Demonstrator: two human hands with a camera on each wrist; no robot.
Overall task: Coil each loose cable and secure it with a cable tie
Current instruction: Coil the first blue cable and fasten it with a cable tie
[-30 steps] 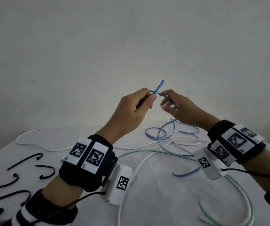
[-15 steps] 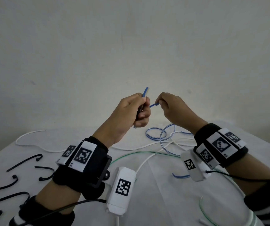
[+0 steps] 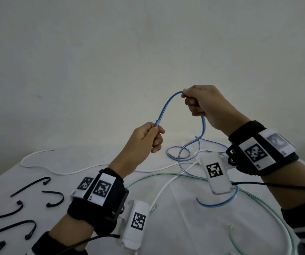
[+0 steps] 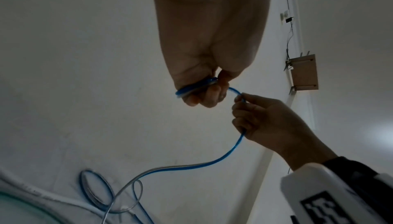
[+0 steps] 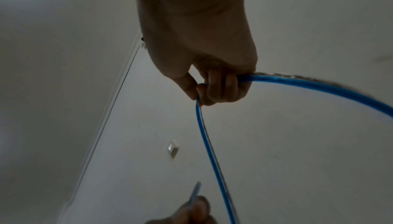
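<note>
The white table (image 3: pixel 175 227) is filling the lower half of the head view and carrying everything loose: the white cable (image 3: pixel 59 170) is trailing across its middle left, the green cable (image 3: pixel 258 197) is curving along the lower right, and the black cable ties (image 3: pixel 29 185) are lying spread at the lower left, probably parked within reach for the tying step.

The blue cable (image 3: pixel 168 105) is arching in the air at frame centre, its remaining length dropping to slack loops on the table just below; it is likely being held up so the first turn of a coil can be shaped clear of the other cables.

The right hand (image 3: pixel 206 103) is raised highest, right of centre, with its fingers curled into a fist round the cable and the thumb pinching it where the arch begins. The left hand (image 3: pixel 144 139) is sitting lower, at centre, with wrist tilted up, pinching the cable's free end between thumb and forefinger while the other fingers are curling in.
</note>
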